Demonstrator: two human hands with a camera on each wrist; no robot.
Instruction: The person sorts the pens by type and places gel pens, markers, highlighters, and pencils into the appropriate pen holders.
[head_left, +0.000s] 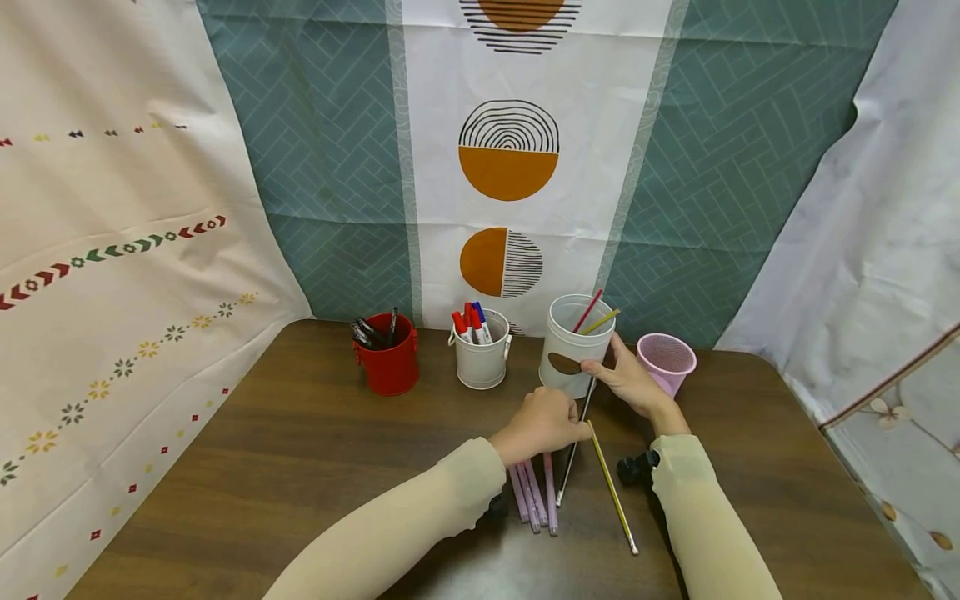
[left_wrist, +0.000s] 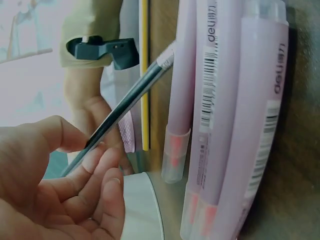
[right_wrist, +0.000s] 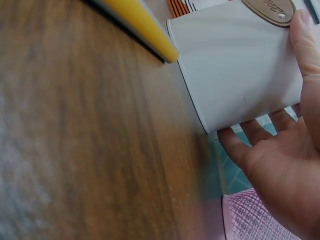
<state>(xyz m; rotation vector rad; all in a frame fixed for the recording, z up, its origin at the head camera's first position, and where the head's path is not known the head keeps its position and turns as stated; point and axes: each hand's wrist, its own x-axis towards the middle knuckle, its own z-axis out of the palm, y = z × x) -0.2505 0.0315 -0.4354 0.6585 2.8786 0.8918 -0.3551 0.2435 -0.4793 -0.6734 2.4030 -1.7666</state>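
Note:
My left hand [head_left: 542, 427] pinches a dark pencil [left_wrist: 122, 105] between thumb and fingers; its white-tipped end points down by the pink highlighter-like pens [left_wrist: 220, 115]. In the head view the upper end of that pencil reaches the front of a large white bucket [head_left: 562, 343]. My right hand [head_left: 633, 379] holds the bucket at its right side, thumb beside the brown oval label [right_wrist: 272, 10] and fingers around the wall. A red pencil [head_left: 588, 310] and a yellow pencil [head_left: 602, 322] stick out of the bucket. Another yellow pencil [head_left: 615, 492] lies on the table between my forearms.
A pink mesh cup [head_left: 667, 357] stands just right of my right hand. Left of the large bucket are a smaller white bucket [head_left: 480, 367] with red and blue markers and a red bucket [head_left: 392, 371] with black pens. A patterned cloth [head_left: 510, 83] hangs behind the table.

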